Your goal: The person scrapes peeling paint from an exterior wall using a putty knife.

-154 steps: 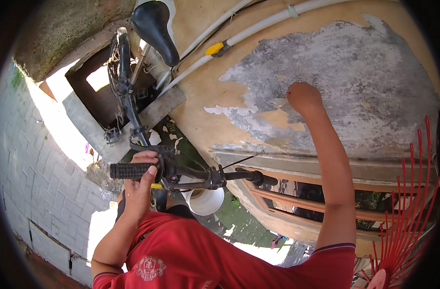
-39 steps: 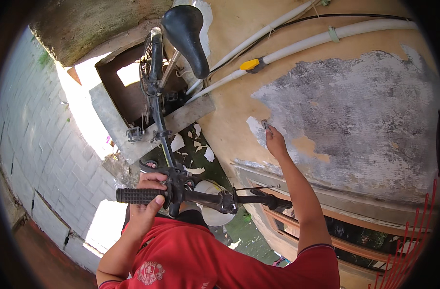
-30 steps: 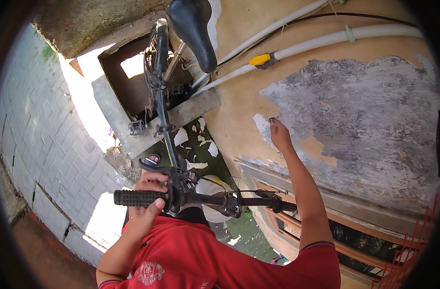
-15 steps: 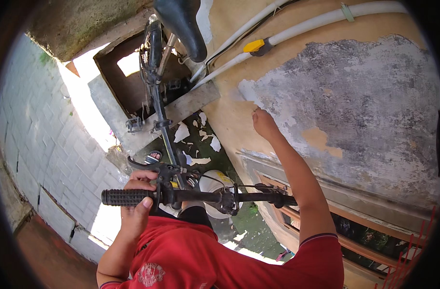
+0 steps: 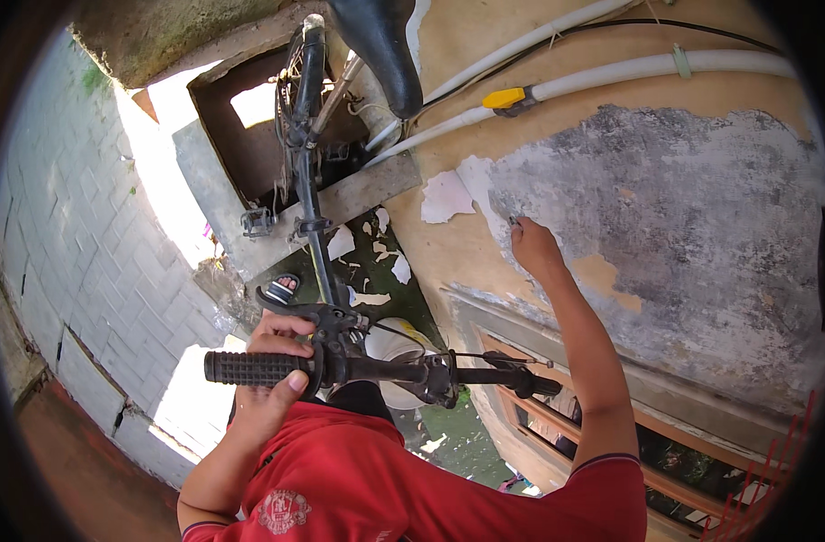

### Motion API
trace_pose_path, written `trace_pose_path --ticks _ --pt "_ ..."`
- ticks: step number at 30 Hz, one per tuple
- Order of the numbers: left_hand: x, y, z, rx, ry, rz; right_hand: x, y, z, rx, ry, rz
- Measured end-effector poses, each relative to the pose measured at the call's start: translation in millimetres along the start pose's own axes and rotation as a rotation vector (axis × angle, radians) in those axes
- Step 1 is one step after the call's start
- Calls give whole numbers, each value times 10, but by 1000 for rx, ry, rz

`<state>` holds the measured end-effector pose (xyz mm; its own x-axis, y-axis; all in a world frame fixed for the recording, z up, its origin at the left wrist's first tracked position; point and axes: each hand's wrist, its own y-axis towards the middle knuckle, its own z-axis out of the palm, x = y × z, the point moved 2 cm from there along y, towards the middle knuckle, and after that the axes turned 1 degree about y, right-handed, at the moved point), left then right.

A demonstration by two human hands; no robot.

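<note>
My left hand [image 5: 275, 354] is closed around the black rubber grip [image 5: 250, 368] of a bicycle's handlebar [image 5: 403, 370], thumb under the bar. The black bicycle frame [image 5: 306, 181] and saddle [image 5: 381, 45] stretch away above it. My right hand [image 5: 531, 248] is raised against the yellow wall, pinching a small metal tool [image 5: 513, 219] whose tip touches the left edge of a large bare grey patch [image 5: 683, 208]. A loose flake of pale paint [image 5: 446, 196] hangs just left of the tool. I wear a red shirt.
Two white pipes [image 5: 611, 68] with a yellow valve [image 5: 504, 98] run along the wall above the patch. A wooden window frame [image 5: 557, 425] lies under my right arm. Paint flakes [image 5: 376, 271] litter the wet ground beside a white bucket [image 5: 399, 343]. Grey paving bricks [image 5: 60, 262] fill the left.
My right hand has come from the upper middle of the grey patch to its left edge. My left hand has stayed on the grip while the view shifted.
</note>
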<state>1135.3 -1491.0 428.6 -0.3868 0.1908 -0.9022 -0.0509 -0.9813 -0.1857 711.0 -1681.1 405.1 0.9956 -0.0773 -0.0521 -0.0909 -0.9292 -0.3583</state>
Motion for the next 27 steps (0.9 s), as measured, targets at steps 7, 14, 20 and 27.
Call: trace_pose_path --ticks 7,14,20,27 --pt "-12 -40 -62 33 13 -15 314 493 451 31 -44 18" --pt "28 -109 -151 52 -96 -4 422 909 1075 68 -75 18" --pt "11 -86 -146 58 -148 11 358 1138 1391 117 -31 -63" --pt "24 -65 -103 62 -154 20 283 786 1183 -69 303 82"
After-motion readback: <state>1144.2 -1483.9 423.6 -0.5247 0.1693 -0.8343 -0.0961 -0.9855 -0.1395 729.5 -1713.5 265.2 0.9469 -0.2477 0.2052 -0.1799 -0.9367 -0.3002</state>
